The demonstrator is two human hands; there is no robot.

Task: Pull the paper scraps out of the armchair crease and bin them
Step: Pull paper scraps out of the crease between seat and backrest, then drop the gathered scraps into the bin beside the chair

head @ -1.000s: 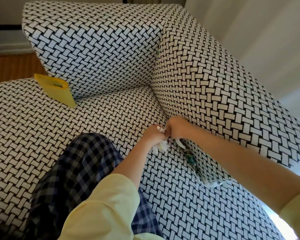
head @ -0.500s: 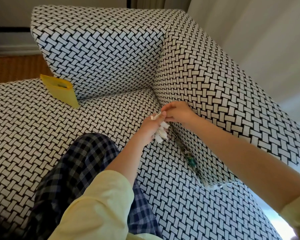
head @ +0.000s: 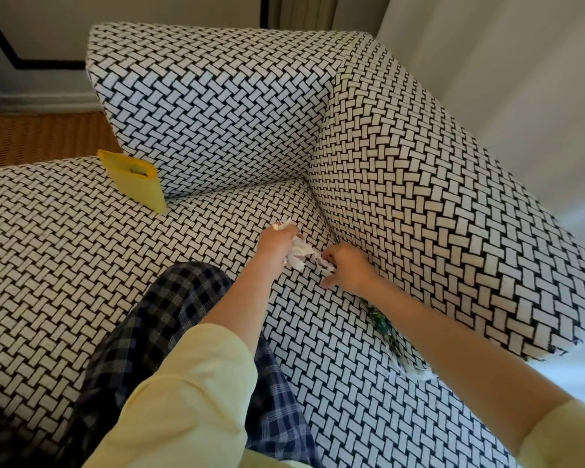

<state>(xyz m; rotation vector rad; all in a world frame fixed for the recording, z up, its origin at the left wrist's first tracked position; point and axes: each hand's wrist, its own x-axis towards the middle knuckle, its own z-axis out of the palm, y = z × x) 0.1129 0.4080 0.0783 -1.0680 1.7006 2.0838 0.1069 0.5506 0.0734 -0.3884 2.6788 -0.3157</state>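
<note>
Left hand [head: 277, 243] fingers curled round a wad of white paper scraps [head: 298, 255] over the armchair [head: 217, 106] seat. Right hand [head: 347, 270] fingers pinch one scrap beside the crease [head: 321, 211]. Wedged scraps [head: 379, 319] sit in the crease, nearer right. Yellow bin [head: 139, 187] far left on the seat.

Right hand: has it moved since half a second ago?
Yes. The right hand has slid along the crease, away from the back corner of the seat and toward the person.

A leg in dark blue plaid trousers [head: 169, 332] is shown at lower centre. A brown woven floor covering [head: 41, 136] is located at upper left, below a pale wall [head: 132, 8] marked with 1 black trim line [head: 48, 65].
</note>
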